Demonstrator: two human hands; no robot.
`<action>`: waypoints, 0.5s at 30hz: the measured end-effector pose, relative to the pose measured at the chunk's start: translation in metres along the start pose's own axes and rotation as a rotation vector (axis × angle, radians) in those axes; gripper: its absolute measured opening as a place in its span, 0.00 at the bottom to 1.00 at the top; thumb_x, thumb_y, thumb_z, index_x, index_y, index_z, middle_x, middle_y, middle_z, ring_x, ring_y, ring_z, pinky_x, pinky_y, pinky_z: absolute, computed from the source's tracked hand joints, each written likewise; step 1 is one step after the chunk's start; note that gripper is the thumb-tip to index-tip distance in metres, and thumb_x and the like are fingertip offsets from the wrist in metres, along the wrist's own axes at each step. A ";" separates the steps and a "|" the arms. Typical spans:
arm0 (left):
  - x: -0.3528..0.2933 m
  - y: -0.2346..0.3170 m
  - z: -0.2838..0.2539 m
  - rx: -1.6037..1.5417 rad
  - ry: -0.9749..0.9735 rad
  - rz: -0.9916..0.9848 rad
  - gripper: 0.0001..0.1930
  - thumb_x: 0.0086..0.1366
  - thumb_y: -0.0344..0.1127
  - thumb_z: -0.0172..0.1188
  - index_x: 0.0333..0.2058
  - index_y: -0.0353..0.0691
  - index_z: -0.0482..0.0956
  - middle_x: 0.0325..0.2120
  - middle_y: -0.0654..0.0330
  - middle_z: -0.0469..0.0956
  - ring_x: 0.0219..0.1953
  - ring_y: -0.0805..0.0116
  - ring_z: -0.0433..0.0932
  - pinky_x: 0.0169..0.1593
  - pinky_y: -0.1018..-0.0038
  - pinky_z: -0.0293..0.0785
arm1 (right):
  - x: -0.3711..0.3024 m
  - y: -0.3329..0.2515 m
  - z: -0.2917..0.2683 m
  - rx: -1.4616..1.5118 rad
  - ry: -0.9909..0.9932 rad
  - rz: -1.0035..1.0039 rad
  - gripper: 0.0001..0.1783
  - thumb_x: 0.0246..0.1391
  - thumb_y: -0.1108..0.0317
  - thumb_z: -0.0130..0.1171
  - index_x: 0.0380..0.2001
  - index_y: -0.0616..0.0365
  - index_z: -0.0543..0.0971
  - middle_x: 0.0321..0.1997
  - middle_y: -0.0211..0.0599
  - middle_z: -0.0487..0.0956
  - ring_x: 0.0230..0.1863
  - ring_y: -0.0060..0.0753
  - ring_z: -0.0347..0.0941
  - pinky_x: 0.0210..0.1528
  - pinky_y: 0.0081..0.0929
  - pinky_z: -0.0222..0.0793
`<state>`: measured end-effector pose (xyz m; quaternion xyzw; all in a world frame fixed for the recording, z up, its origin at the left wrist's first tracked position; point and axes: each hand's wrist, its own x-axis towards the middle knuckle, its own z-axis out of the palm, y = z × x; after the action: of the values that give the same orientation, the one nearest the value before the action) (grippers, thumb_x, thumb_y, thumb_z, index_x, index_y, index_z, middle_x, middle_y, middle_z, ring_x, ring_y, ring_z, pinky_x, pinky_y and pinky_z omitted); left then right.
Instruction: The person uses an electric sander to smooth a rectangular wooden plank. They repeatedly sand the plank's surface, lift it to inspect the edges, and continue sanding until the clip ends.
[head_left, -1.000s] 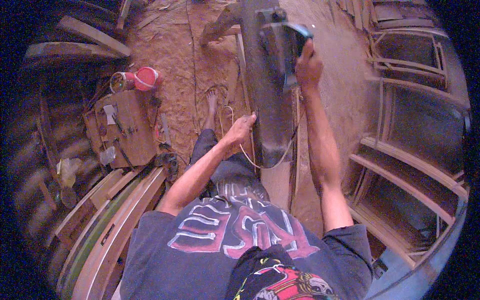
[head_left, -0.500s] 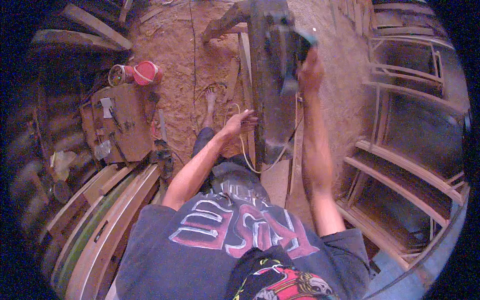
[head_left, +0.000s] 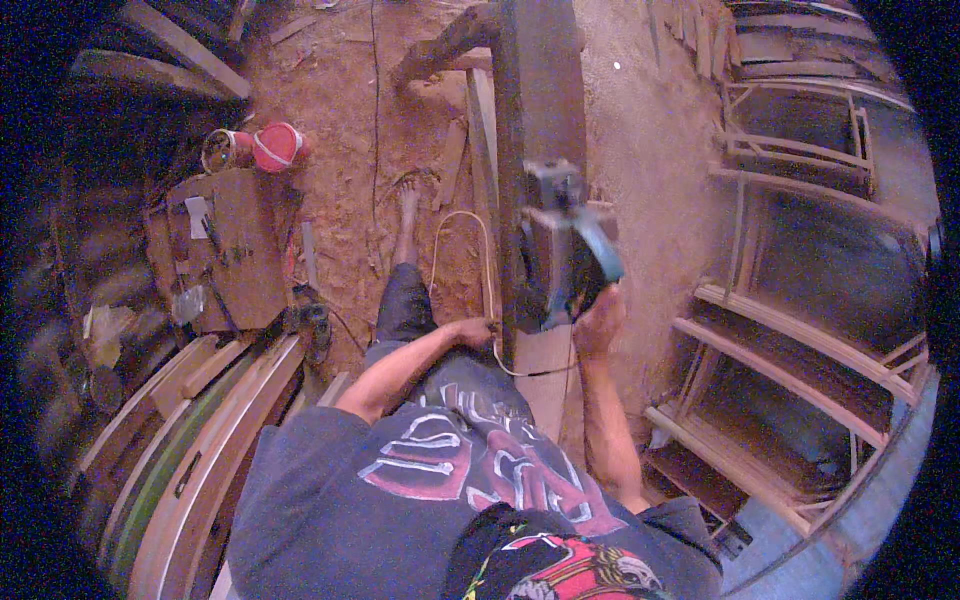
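Note:
In my right hand (head_left: 602, 318) is the rear handle of an electric planer (head_left: 590, 245), dark with a teal body and blurred by motion. The planer rests on a long, thick dark wooden beam (head_left: 540, 90) running away from me. My left hand (head_left: 474, 334) is low by the beam's left edge, its fingers curled where the pale power cord (head_left: 488, 250) passes; the fingertips are partly hidden. From there the cord loops out over the ground on the left and also runs under toward the planer.
Wooden frames (head_left: 790, 320) are stacked along the right. Curved boards (head_left: 215, 470) lean at lower left, near a brown box (head_left: 240, 240) and red buckets (head_left: 277, 147). A rough timber support (head_left: 440, 50) stands at the beam's far left. Shavings cover the ground.
My right hand has drawn the planer back along the beam toward me. My left hand has also come nearer my body, its fingers now curled in, and the cord's loop has widened.

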<state>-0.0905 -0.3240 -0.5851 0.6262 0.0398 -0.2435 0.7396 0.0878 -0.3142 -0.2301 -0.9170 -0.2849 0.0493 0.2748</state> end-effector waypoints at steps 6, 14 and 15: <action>-0.040 0.081 -0.019 0.074 -0.229 -0.023 0.28 0.60 0.43 0.61 0.59 0.41 0.75 0.51 0.54 0.81 0.48 0.57 0.80 0.50 0.59 0.77 | 0.207 -0.089 0.043 0.438 -0.133 0.241 0.32 0.70 0.42 0.41 0.32 0.61 0.77 0.22 0.49 0.76 0.24 0.52 0.73 0.29 0.43 0.65; -0.128 0.188 -0.068 0.141 -0.215 0.022 0.22 0.62 0.50 0.63 0.45 0.37 0.84 0.41 0.51 0.85 0.41 0.55 0.82 0.47 0.59 0.77 | 0.361 -0.163 0.102 0.067 0.306 -0.261 0.42 0.66 0.33 0.37 0.29 0.64 0.81 0.19 0.47 0.79 0.29 0.54 0.81 0.36 0.51 0.70; -0.134 0.183 -0.082 0.222 -0.170 -0.012 0.22 0.61 0.51 0.64 0.45 0.38 0.84 0.40 0.50 0.85 0.41 0.54 0.83 0.47 0.59 0.77 | 0.361 -0.159 0.102 0.087 0.329 -0.323 0.42 0.66 0.33 0.37 0.30 0.65 0.81 0.21 0.50 0.80 0.31 0.56 0.80 0.38 0.53 0.70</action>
<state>-0.1131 -0.1866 -0.3875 0.6810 -0.0467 -0.3029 0.6650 0.2849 0.0418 -0.2075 -0.8424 -0.3770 -0.1331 0.3612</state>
